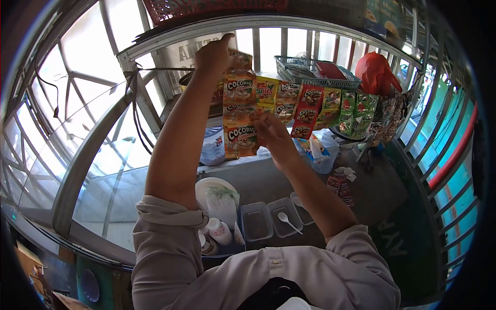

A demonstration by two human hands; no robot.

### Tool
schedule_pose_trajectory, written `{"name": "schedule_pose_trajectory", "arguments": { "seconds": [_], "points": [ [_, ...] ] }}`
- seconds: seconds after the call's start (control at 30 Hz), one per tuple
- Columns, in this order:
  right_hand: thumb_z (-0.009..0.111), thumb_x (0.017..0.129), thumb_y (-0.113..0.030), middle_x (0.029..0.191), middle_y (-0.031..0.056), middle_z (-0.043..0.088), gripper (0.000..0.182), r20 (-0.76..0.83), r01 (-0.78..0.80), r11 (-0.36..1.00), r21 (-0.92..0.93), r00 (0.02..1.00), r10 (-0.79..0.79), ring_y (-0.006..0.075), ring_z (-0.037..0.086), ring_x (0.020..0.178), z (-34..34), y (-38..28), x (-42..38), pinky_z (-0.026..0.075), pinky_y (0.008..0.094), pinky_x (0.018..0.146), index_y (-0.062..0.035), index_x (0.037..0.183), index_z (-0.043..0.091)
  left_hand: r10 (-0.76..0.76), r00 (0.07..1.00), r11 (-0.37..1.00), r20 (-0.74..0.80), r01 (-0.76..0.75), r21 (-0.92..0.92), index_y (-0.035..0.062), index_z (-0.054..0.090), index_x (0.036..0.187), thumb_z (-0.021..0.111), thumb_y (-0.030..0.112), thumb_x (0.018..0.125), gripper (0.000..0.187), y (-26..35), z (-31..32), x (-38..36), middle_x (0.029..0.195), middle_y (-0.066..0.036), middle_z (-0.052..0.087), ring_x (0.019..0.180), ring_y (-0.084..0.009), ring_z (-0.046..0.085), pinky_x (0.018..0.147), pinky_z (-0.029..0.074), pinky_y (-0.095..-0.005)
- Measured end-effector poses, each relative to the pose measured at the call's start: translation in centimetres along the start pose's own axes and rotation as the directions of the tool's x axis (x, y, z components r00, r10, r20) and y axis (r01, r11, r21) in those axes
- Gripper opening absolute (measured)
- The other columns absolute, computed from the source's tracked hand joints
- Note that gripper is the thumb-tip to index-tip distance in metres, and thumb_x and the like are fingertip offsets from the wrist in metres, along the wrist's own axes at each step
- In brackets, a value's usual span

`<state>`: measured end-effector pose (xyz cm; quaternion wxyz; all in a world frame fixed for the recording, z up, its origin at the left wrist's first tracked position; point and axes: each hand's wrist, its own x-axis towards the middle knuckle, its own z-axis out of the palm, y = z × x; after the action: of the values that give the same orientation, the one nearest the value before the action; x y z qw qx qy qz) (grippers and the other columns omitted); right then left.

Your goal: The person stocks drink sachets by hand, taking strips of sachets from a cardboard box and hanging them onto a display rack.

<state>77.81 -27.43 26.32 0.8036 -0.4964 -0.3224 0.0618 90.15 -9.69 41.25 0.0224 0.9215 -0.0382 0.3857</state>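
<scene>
Up high, the left hand pinches the top of a hanging Cocorio sachet strip; the right hand grips its lower packet. Below, a grey counter carries clear tubs, glass panes on the left.

Both hands raised; left above right.

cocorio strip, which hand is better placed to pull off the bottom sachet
Right. The right hand already pinches the lower part of the Cocorio strip beside the bottom sachet. The left hand is up at the strip's top by the rail, steadying it.
</scene>
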Motion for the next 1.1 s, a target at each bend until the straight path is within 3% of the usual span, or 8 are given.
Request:
{"name": "schedule_pose_trajectory", "arguments": {
  "seconds": [0.2,0.3,0.4,0.53,0.6,0.7,0.93,1.1],
  "points": [
    [0.052,0.096,-0.025,0.086,-0.0024,0.055,0.016,-0.048,0.069,0.997,-0.017,0.996,-0.07,0.0062,0.053,0.07,-1.0,0.7,0.6,0.046,0.0236,0.063,-0.0109,0.089,0.05,0.218,0.957,0.94,0.19,-0.154,-0.305,0.0148,0.068,0.107,0.06,0.048,0.085,0.041,-0.1,-1.3,-1.4,0.102,-0.01,0.067,0.095,-0.023,0.064,0.084,0.049,-0.0357],
    [0.05,0.095,-0.018,0.09,-0.0001,0.056,0.007,-0.037,0.098,0.985,-0.145,0.994,-0.105,0.0062,0.055,0.08,-2.7,1.2,1.8,0.045,0.0245,0.07,-0.0118,0.092,0.051,0.353,0.808,0.891,0.472,-0.135,-0.434,0.0066,0.066,0.108,0.063,0.074,0.067,0.079,0.3,-2.6,-2.5,0.094,-0.017,0.068,0.092,-0.0277,0.066,0.08,0.051,-0.0373],
    [0.05,0.095,-0.018,0.092,0.0004,0.056,0.008,-0.174,0.159,0.986,0.047,0.974,-0.148,0.0084,0.056,0.086,-3.1,1.9,3.1,0.046,0.0274,0.075,-0.0106,0.094,0.052,0.379,0.816,0.895,0.436,-0.204,-0.396,0.0058,0.066,0.108,0.066,0.074,0.065,0.081,-0.1,-2.8,-2.9,0.093,-0.018,0.068,0.092,-0.0274,0.066,0.078,0.051,-0.0375],
    [0.05,0.094,-0.018,0.097,0.001,0.056,0.009,-0.122,0.089,0.996,-0.013,0.988,-0.09,0.011,0.056,0.095,-3.1,1.9,3.4,0.047,0.0289,0.081,-0.0101,0.096,0.053,0.378,0.824,0.897,0.422,-0.214,-0.386,0.0097,0.069,0.103,0.065,0.052,0.08,0.048,-1.3,-3.0,-2.1,0.091,-0.012,0.069,0.088,-0.0242,0.066,0.079,0.05,-0.0362],
    [0.052,0.094,-0.024,0.093,0.0003,0.058,0.015,-0.112,0.03,0.999,0.013,0.993,-0.028,0.0094,0.057,0.091,-2.2,1.7,2.9,0.048,0.0274,0.072,-0.0098,0.098,0.053,0.362,0.826,0.911,0.433,-0.215,-0.352,0.0102,0.07,0.101,0.064,0.046,0.083,0.041,-2.0,-3.1,-2.0,0.091,-0.011,0.069,0.086,-0.0237,0.066,0.078,0.05,-0.036],
    [0.055,0.093,-0.036,0.091,0.0001,0.063,0.028,0.1,-0.148,0.898,-0.415,0.973,0.207,0.0084,0.06,0.07,-2.6,3.0,2.0,0.042,0.0228,0.056,-0.011,0.106,0.055,0.364,0.827,0.92,0.429,-0.25,-0.3,0.0101,0.07,0.1,0.061,0.038,0.087,0.032,-2.4,-2.7,-2.0,0.089,-0.009,0.07,0.083,-0.0206,0.066,0.077,0.05,-0.0344],
    [0.053,0.093,-0.038,0.097,0.001,0.064,0.035,0.355,-0.367,0.797,-0.48,0.75,0.559,0.0094,0.062,0.077,-9.0,5.3,-4.7,0.044,0.0245,0.062,-0.0095,0.113,0.056,0.363,0.903,0.92,0.23,-0.309,-0.241,0.0155,0.071,0.097,0.059,0.041,0.087,0.03,-2.1,-1.9,-4.3,0.083,-0.006,0.07,0.078,-0.0222,0.067,0.079,0.05,-0.04],
    [0.056,0.091,-0.032,0.097,0.0017,0.064,0.03,0.074,-0.723,0.577,-0.379,0.598,0.798,0.0107,0.062,0.08,-17.2,6.0,-10.7,0.046,0.0257,0.067,-0.0104,0.112,0.057,0.331,0.939,0.941,0.089,-0.321,-0.106,0.0207,0.071,0.097,0.055,0.044,0.089,0.029,-0.7,-2.1,-6.7,0.086,-0.003,0.07,0.085,-0.0206,0.066,0.097,0.035,-0.0515]
  ]
}}
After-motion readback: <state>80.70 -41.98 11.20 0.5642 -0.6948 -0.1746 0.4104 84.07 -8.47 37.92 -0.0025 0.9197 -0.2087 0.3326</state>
